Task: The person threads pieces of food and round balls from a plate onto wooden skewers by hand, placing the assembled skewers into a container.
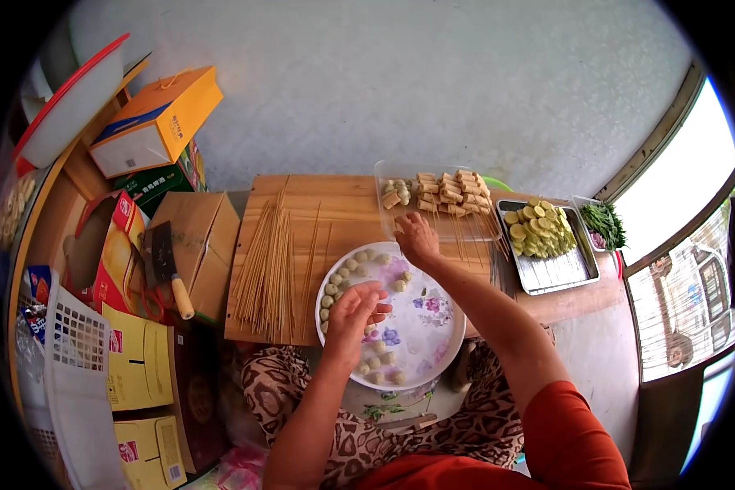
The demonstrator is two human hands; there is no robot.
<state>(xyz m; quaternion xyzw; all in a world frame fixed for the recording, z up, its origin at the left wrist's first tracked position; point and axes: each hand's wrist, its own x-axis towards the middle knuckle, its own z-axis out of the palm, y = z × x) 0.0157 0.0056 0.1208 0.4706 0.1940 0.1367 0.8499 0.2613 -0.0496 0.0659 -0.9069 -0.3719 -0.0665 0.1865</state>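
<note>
My left hand [356, 317] hovers over the left part of a round white plate [452, 339] with purple flowers, its fingers loosely bent and apart, with nothing visible in them. Pale round balls [333, 290] lie along the plate's left rim, with several more near its front. My right hand [418, 238] is at the front left edge of a clear plastic container [390, 168]. Its fingers are bent together and point down; what they may hold is hidden. Inside the container are skewered tan rolls [449, 192] and a few balls [396, 190].
Many thin wooden skewers [268, 273] lie on the wooden board [298, 189] at left. A metal tray [559, 273] of sliced green rounds [539, 229] and a box of leafy greens [602, 224] stand right. A cleaver [165, 261] rests by cardboard boxes [192, 220].
</note>
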